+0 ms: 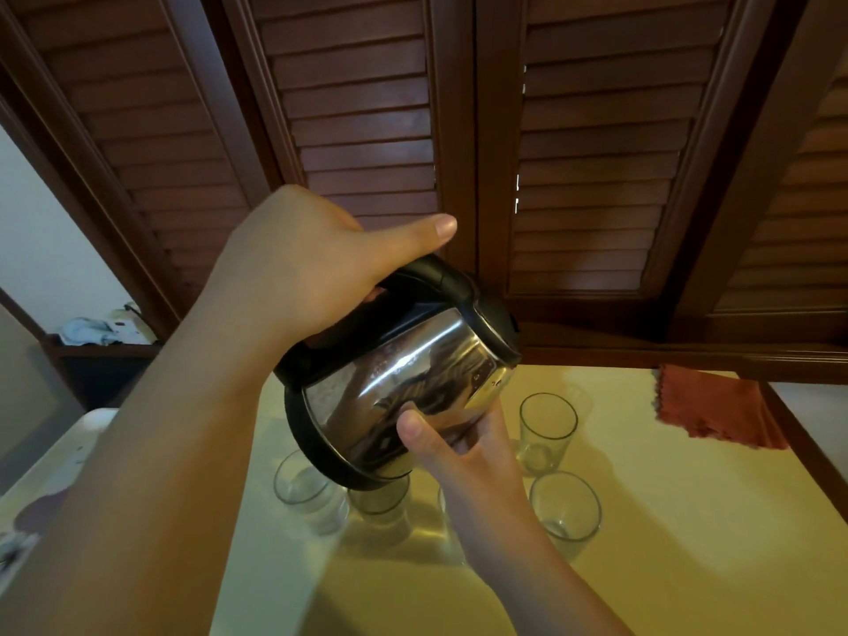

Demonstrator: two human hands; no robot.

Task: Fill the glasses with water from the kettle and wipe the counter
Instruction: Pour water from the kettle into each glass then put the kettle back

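A steel kettle [404, 378] with a black handle and lid hangs tilted, lid end to the right, above the yellow counter [665, 521]. My left hand [303, 268] grips its black handle from above, thumb stretched out. My right hand [463, 447] holds the kettle's shiny body from below, thumb on the metal. Several clear glasses stand on the counter: one at the left [303, 484], one partly hidden under the kettle [381, 498], one at the back right [546, 429] and one at the front right [566, 509]. A red cloth [716, 410] lies at the counter's far right.
Dark wooden louvred shutters [459, 130] rise directly behind the counter. A white patterned surface [50, 475] adjoins the counter on the left. Farther back at the left, a dark shelf [105, 346] carries a pale blue cloth and small items.
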